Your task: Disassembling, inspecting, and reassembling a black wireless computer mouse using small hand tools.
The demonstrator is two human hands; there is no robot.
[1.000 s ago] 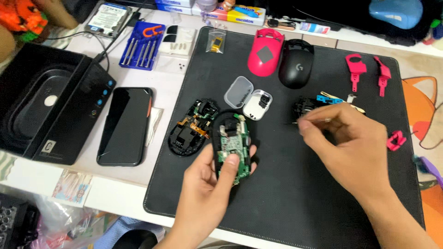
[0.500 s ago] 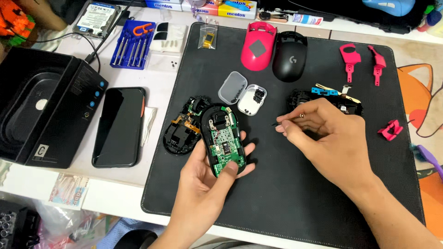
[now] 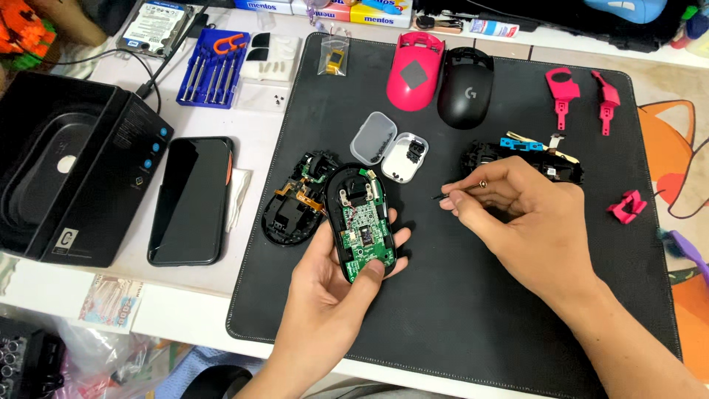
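Two hands: left (image 3: 325, 292) clamped on one circuit board (image 3: 362, 222); right (image 3: 528, 222) pinching one screwdriver (image 3: 454, 192).

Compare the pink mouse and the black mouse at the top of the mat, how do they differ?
The pink mouse is bright pink with a dark square patch on its back; the black mouse is plain black with a small pale emblem. The pink mouse lies a little farther up the black mat, the black mouse slightly lower and to its right. Both look fully assembled, lie side by side, and neither hand touches them.
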